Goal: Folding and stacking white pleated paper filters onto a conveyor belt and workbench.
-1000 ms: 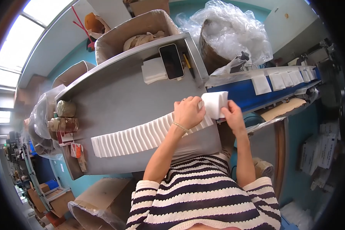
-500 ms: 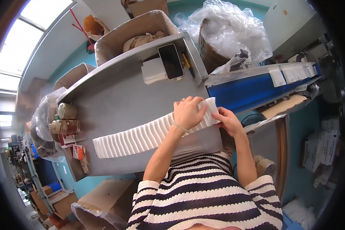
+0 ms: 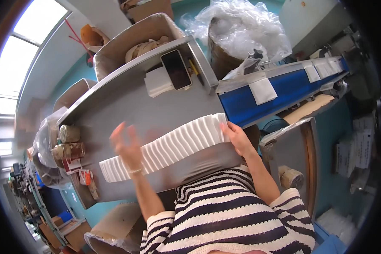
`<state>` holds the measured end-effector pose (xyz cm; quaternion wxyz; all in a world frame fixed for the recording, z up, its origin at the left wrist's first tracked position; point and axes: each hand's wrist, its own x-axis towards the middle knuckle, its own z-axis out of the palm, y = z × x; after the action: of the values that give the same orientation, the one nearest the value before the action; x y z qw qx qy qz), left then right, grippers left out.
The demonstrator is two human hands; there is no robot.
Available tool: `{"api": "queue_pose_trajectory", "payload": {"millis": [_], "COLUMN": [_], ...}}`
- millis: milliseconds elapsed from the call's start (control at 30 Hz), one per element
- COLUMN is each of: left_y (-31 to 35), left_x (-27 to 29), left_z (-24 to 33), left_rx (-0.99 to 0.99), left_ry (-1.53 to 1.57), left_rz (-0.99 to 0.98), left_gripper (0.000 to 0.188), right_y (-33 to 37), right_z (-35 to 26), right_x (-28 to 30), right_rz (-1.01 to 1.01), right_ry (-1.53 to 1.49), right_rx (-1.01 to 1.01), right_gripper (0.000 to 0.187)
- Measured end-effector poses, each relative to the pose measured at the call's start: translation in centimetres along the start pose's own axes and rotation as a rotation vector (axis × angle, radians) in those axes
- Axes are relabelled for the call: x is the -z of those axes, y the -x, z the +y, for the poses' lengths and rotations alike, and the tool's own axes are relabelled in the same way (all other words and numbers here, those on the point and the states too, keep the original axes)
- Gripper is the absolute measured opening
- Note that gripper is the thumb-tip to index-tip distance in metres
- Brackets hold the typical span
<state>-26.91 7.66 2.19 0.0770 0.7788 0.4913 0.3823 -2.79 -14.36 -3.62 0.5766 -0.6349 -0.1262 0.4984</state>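
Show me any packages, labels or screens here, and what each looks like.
Black smartphone: table's far end, flat, dark rectangular screen.
Small red-and-white boxes: table's left edge.
Brown tape rolls: left edge, round.
White square packets: lying on the blue conveyor belt, right.

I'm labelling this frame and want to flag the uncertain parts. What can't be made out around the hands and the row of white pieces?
- Left hand, head view: motion-blurred, raised over the row of white folded pieces; contact cannot be told.
- Right hand: at the row's right end; its palm side is hidden.
- Row's near edge: partly covered by the left forearm.
- Jars at the table's left end: too small and warped to identify.
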Motion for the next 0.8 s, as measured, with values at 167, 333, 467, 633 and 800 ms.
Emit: {"api": "queue_pose_trajectory", "payload": {"millis": [167, 333, 467, 633, 800], "left_y": [1.6, 4.7, 4.6, 3.0, 5.7], "left_x": [7.3, 9.4, 10.5, 11.7, 13.5], "left_z": [-16.4, -29.3, -31.6, -24.0, -25.8], "left_rx": [0.442, 0.805, 1.129, 1.140, 0.911], "left_ry": [-0.316, -0.097, 0.192, 0.206, 0.563], "left_rz": [0.014, -0.077, -0.242, -0.346, -0.258], "left_gripper": [0.037, 0.056, 0.069, 0.052, 0.038], "right_y": [-0.2, 0.2, 0.4, 0.8, 0.1], "right_z": [0.8, 1.2, 0.8, 0.3, -0.2], "right_x": [2.9, -1.0, -2.1, 1.3, 0.3], "right_rz": [0.177, 0.127, 0.044, -0.082, 0.221], "right_ry": [-0.353, 0.213, 0.255, -0.023, -0.310], "right_rx": [-0.118, 0.245, 0.122, -0.213, -0.154], "right_gripper": [0.031, 0.037, 0.039, 0.033, 0.040]}}
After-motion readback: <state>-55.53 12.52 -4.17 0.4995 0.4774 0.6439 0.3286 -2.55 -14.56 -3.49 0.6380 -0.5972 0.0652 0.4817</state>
